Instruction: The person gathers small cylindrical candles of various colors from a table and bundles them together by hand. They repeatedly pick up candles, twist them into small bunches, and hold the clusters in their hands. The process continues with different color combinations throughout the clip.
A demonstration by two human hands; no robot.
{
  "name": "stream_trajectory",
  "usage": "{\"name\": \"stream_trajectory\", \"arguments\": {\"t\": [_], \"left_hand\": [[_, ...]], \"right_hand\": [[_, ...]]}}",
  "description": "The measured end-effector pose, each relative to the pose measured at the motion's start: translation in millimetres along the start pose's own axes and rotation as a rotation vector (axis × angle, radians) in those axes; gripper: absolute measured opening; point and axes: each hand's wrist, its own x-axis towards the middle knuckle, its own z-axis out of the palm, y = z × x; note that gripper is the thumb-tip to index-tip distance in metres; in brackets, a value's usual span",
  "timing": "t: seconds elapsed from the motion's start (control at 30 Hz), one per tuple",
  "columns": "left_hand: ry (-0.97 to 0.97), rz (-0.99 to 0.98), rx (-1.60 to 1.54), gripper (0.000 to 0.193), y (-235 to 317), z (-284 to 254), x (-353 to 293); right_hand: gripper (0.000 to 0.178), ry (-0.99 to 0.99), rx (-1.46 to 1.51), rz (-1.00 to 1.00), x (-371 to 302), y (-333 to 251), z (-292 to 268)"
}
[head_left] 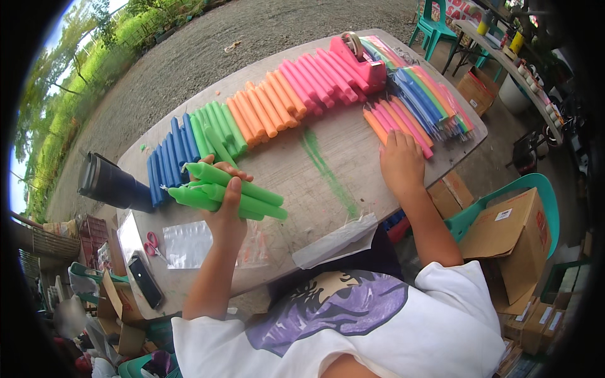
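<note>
Clasping green candles [252,200], left grip [227,213] neighbours tumbler [115,183], scissors [155,249]; can't tell about right grip [403,162].

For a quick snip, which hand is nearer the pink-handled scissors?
Left. The left hand, holding green candles, is to the right of the pink-handled scissors; the right hand is much farther right, at the orange and pink candles.

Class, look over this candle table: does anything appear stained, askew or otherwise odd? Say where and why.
Yes: a green streak marks the tabletop, running from near the orange candles toward the near edge. It stands out against the greyish surface; its substance cannot be told.
</note>
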Motion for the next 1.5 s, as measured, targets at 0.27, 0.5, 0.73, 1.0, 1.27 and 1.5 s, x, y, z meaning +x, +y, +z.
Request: {"name": "stream_trajectory", "arguments": {"t": [0.27,0.5,0.73,1.0,1.27,1.5], "left_hand": [[-0.028,-0.051,0.212,0.068,-26,1,7],[-0.066,-0.044,0.188,0.062,-31,10,-17],[-0.029,0.085,0.441,0.072,-50,21,-23],[-0.081,-0.001,0.186,0.088,-81,7,-43],[-0.173,0.238,0.371,0.054,-62,16,-40],[-0.12,0.174,0.345,0.044,-53,20,-39]], "right_hand": [[0.053,-0.178,0.019,0.141,4,-16,-11],[0.042,-0.1,0.962,0.102,-6,-48,-30],[0.066,-0.031,1.763,-0.219,-30,-124,-23],[0.089,-0.17,1.803,-0.37,-38,-149,-26],[0.089,-0.14,1.795,-0.26,-42,-148,-15],[0.091,-0.112,1.697,-0.267,-43,-147,-10]]}}
